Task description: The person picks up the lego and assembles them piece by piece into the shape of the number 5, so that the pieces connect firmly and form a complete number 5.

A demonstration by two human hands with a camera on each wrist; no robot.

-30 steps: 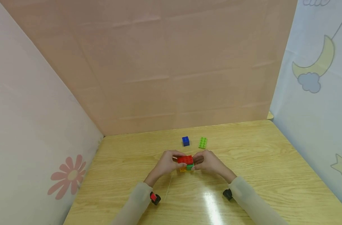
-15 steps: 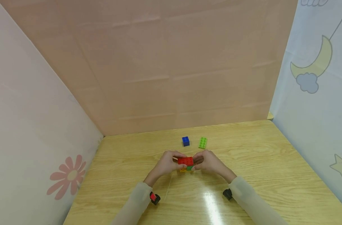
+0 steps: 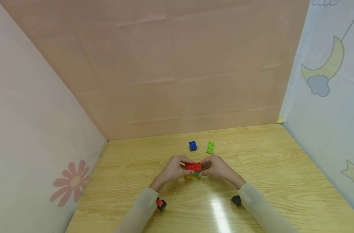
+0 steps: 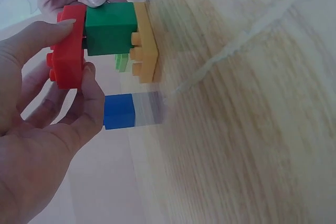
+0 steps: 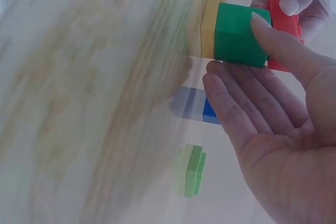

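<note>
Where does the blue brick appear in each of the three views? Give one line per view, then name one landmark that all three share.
Head view: the blue brick stands on the table beyond the hands, left of the light green plate.
Left wrist view: left of centre, below the red brick.
Right wrist view: near the middle, partly hidden behind the right hand's fingers.
Shared landmark: the dark green brick.

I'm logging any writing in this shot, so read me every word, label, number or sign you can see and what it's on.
None: no readable text on the red brick, green brick, orange plate, blue brick, light green plate or table.
The walls carry only pictures.
</note>
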